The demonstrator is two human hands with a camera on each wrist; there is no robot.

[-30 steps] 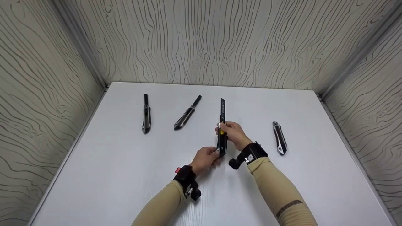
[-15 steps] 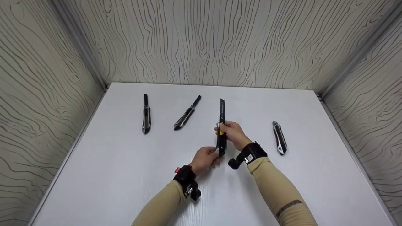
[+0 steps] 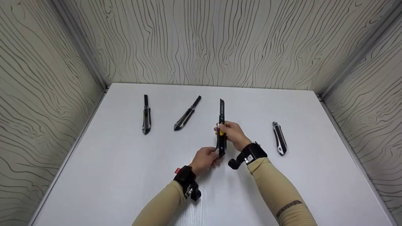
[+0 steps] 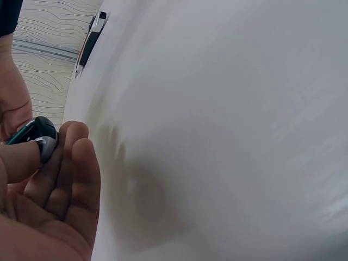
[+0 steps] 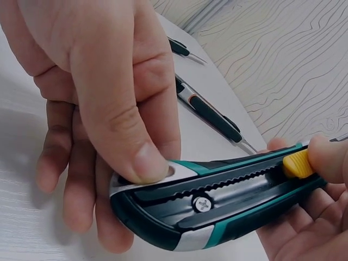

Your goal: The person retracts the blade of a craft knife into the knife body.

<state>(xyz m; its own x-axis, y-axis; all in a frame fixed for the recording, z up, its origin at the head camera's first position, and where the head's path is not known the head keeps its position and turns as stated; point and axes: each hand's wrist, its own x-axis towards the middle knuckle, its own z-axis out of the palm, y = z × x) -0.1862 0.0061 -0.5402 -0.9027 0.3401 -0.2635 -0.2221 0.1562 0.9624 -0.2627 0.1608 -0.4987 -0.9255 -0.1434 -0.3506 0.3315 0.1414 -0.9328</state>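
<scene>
A green, black and silver utility knife [image 5: 234, 217] is held above the table between both hands, its long dark blade [image 3: 222, 107] extended toward the back wall. My right hand [image 3: 235, 133] grips it around the middle. In the right wrist view, that hand's thumb rests on the yellow slider [image 5: 297, 165]. My left hand [image 3: 204, 160] pinches the tail end between thumb and fingers. The left wrist view catches only the rounded tail [image 4: 46, 136] of the knife; the rest is hidden behind the fingers.
On the white table [image 3: 110, 175] lie two more utility knives with blades out: one upright at left [image 3: 146, 121], a slanted knife [image 3: 185, 118] beside it. A third knife [image 3: 280, 138], no blade visible, lies at right. Wood-patterned walls [image 3: 201, 44] enclose the back and sides.
The held knife has shifted very slightly left at its tip. Both hands keep their grip and place, and the knives on the table have stayed put.
</scene>
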